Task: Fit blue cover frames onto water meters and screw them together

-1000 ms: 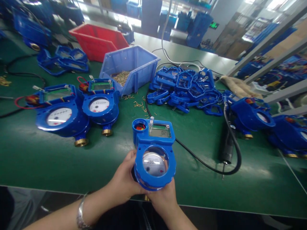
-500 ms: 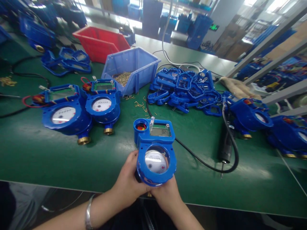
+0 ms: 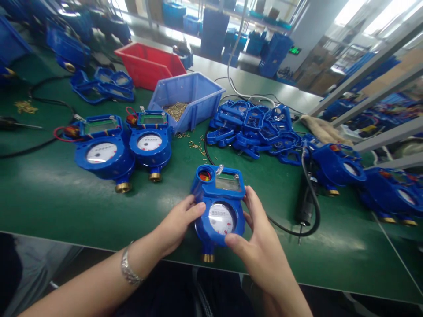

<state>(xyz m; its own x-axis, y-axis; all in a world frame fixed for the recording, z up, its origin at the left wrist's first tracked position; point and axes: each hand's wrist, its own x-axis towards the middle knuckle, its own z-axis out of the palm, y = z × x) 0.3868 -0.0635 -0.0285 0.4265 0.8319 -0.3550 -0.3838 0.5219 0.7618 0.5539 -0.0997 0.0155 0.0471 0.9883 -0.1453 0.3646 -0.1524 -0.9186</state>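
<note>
A blue water meter (image 3: 220, 219) with a round white dial, a small display and a brass threaded end rests near the bench's front edge. My left hand (image 3: 183, 220) holds its left side, thumb over the dial housing. On the other side, my right hand (image 3: 261, 240) grips the meter, with the thumb at the lower rim and the fingers along the right edge. Red and yellow parts show inside the round opening at its upper left. The display now looks blank. Left of it stand two more water meters (image 3: 101, 152) with exposed circuit boards.
A blue bin (image 3: 201, 103) of small brass screws stands behind, with loose screws (image 3: 198, 145) before it. Beside it are a red bin (image 3: 148, 66) and a pile of blue plastic covers (image 3: 254, 127). A corded black screwdriver (image 3: 306, 202) hangs or lies at right, near further meters (image 3: 340, 165).
The meter has gone from tilted up in both hands to lower on the bench, slightly right. My right hand has shifted from underneath to its right side. The display digits have vanished.
</note>
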